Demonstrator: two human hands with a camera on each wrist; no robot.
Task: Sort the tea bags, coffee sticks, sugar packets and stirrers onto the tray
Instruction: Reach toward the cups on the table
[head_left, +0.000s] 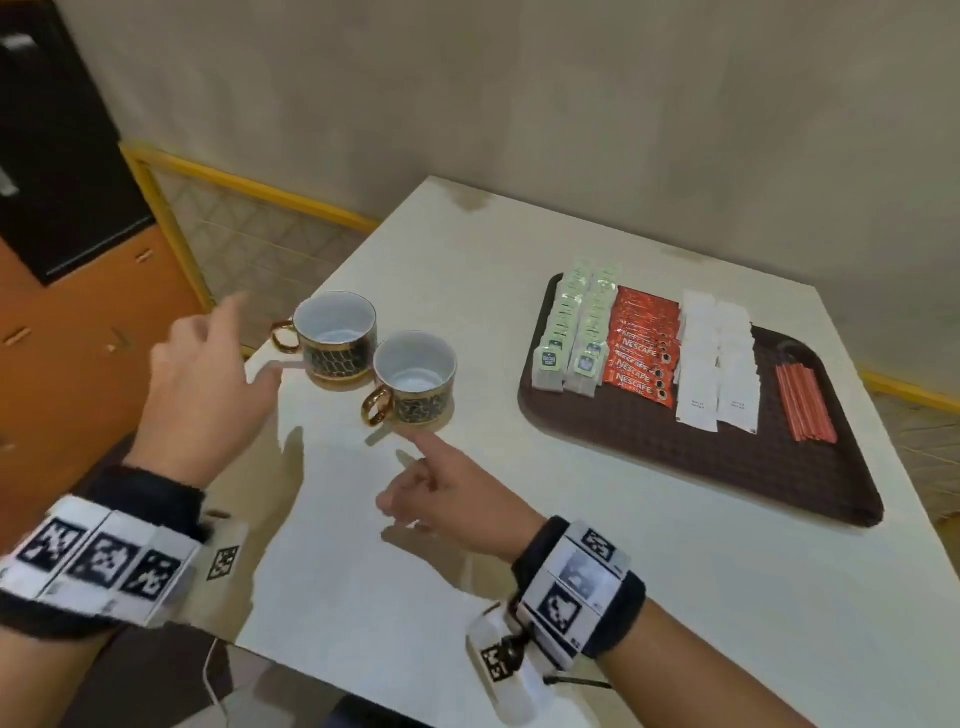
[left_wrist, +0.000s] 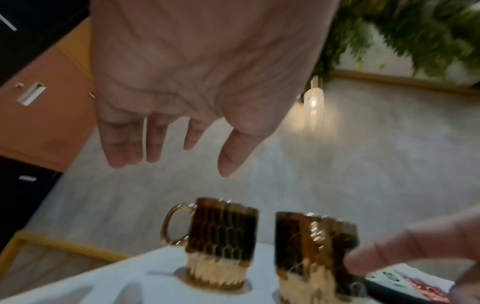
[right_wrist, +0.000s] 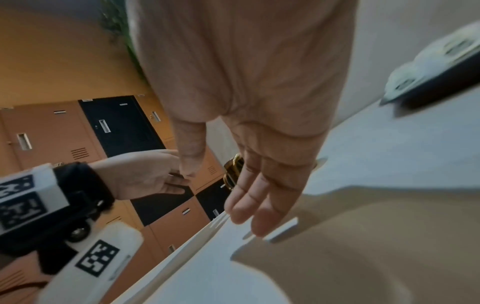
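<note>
1. Viewing the head camera, I see a dark brown tray with a studded, textured surface and rounded corners, resting on a smooth white table.
2. Green-and-white paper tea bags stand overlapped in two rows at the tray's left end. I cannot count the individual bags.
3. Red foil coffee sticks lie fanned in one overlapping stack just beside the tea bags. Their number is not readable.
4. White rectangular sugar packets lie in two overlapping columns to the right of the coffee sticks. I cannot give an exact count.
5. Thin red stirrers lie in one tight bundle near the tray's right end, apart from the sugar packets.
6. Two glossy cups stand on the table left of the tray: a far cup and a near cup. Each has a white interior, a dark patterned outer wall and a gold handle. They sit just beside one another.
7. My left hand hovers by the far cup with relaxed, spread fingers, holding nothing. The left wrist view confirms an empty palm.
8. My right hand is above the table with its index finger extended toward the near cup, holding nothing. I cannot tell whether the fingertip touches the cup.
9. Each wrist carries one black band with white coded markers.
</note>
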